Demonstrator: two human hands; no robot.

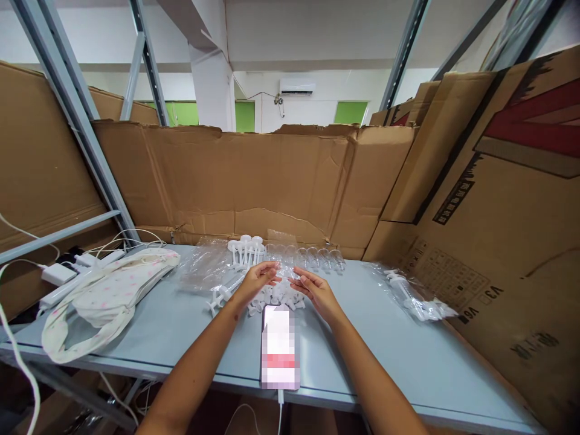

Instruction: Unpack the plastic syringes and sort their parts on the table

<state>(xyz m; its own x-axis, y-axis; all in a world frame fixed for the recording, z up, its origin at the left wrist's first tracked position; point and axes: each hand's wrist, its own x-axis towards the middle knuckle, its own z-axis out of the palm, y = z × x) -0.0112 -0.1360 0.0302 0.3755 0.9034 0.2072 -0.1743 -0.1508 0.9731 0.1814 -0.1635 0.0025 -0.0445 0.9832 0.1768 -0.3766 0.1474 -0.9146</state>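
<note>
My left hand (258, 283) and my right hand (316, 290) face each other above the middle of the table. Their fingertips are drawn together on a small clear plastic piece (286, 270) between them; its exact kind cannot be made out. Right below lies a pile of small white plastic parts (278, 296). Behind my left hand stands a cluster of white plastic pieces with round heads and stems (246, 251). A row of clear ribbed plastic pieces (319, 258) stretches behind my right hand. White parts with a spiral shape (222, 297) lie beside my left wrist.
A phone (280, 347) on a white cable lies at the table's front edge. Clear bags (206, 266) are at the back left, and a bag of white parts (419, 299) is at the right. A cloth pouch (118, 290) and power strips (77, 281) occupy the left. Cardboard (263, 181) walls the back.
</note>
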